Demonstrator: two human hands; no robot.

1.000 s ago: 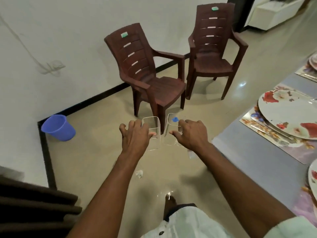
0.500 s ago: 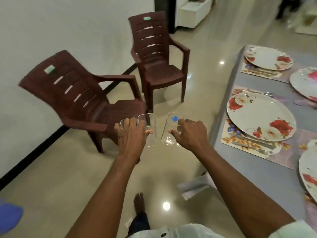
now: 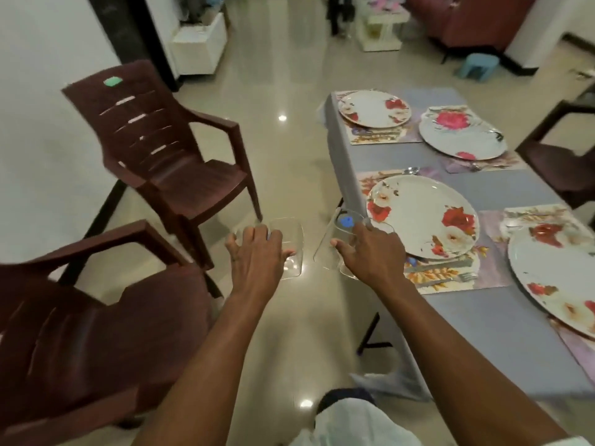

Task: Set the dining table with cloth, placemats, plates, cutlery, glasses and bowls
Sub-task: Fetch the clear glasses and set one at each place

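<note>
Above the floor, beside the table [image 3: 502, 336], the left hand [image 3: 257, 257] is gripping clear glasses [image 3: 288, 249], with its fingers curled over the rims from the top. The right hand [image 3: 370, 252] is holding more glasses [image 3: 335, 243] the same way; one is wearing a blue sticker [image 3: 346, 221]. How many glasses each hand is holding is hard to tell, since they are see-through. Glass is hard, smooth and slippery, and it is likely to break on this hard floor [image 3: 289, 156]. A grip around the sides looks safer than pinching rims. The table is wearing a grey cloth, with mats [image 3: 450, 281], flowery plates [image 3: 421, 215] and cutlery [image 3: 438, 267] already lying on it. Brown chairs [image 3: 167, 149] are standing to the left. No glasses are standing on the table yet.
</note>
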